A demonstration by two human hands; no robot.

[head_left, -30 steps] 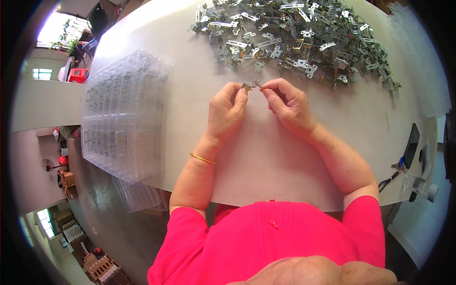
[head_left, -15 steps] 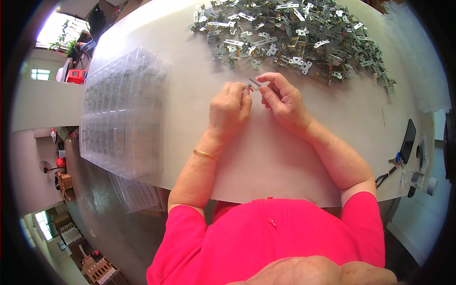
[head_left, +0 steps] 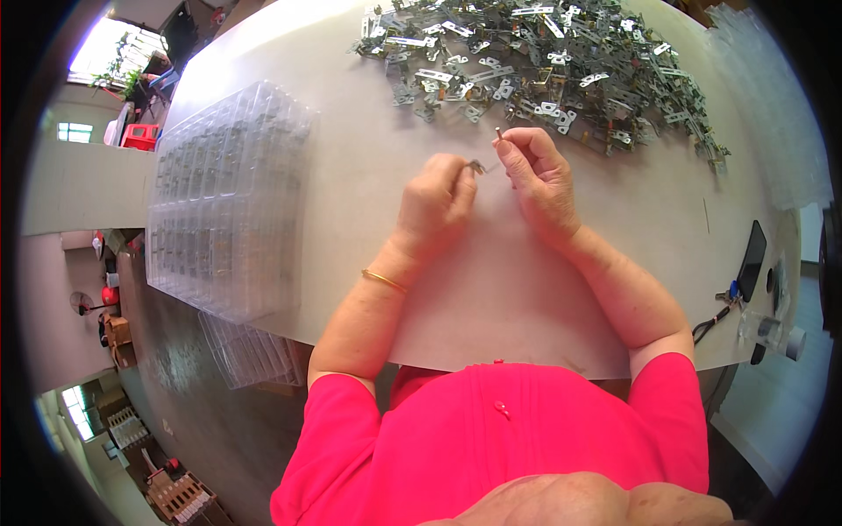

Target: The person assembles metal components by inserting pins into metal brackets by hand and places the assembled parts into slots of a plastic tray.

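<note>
Over the white counter (head_left: 351,202), the left hand (head_left: 434,206) has its fingers pinched on a small dark metal part (head_left: 476,166), too small to tell its direction. The right hand (head_left: 539,175) pinches a thin silvery pin (head_left: 498,135), upright. Beyond lies the heap of metal brackets (head_left: 544,61).

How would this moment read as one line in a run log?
left hand: pinches small metal part | right hand: pinches small pin | hands apart | metal parts pile beyond | clear trays at left
</note>
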